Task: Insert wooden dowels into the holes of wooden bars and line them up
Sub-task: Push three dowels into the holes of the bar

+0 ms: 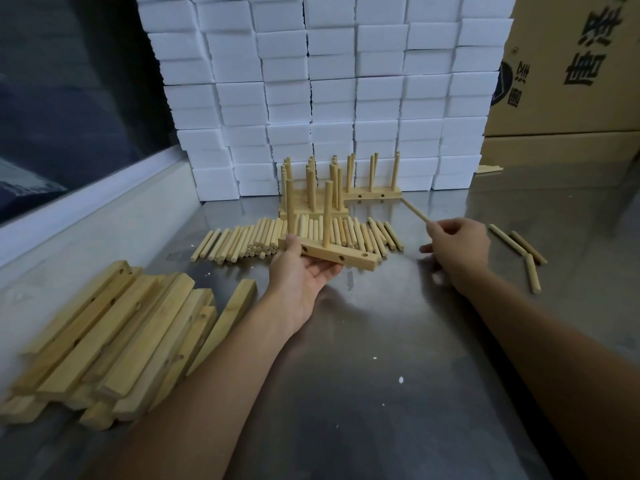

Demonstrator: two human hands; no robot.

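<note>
My left hand [304, 268] cups a bar [332, 252] from below, palm up, thumb curled over its near-left end, holding it above the table [398, 341]. Two dowels [326, 213] stand upright in the bar's top holes, one by my thumb and one nearer the middle; I can see three open holes along its front face.

My right hand [457, 242] is out to the right, well apart from the bar, pinching a single dowel [414, 209] between thumb and fingertips. That one slants up and away to the left, its far end pointing toward the finished pieces.

Loose dowels [263, 237] lie side by side in a long row on the table just behind the held bar. Behind them stand finished bars [313, 209] with upright dowels, packed close together, and one more finished bar [374, 195] sits to their right against the foam blocks [329, 98] (stacked like a white wall). Three stray dowels [519, 247] lie to the right of my right hand. At lower left is a heap of bare bars [114, 341], overlapping at angles. Cardboard boxes [571, 81] fill the upper right corner.
</note>
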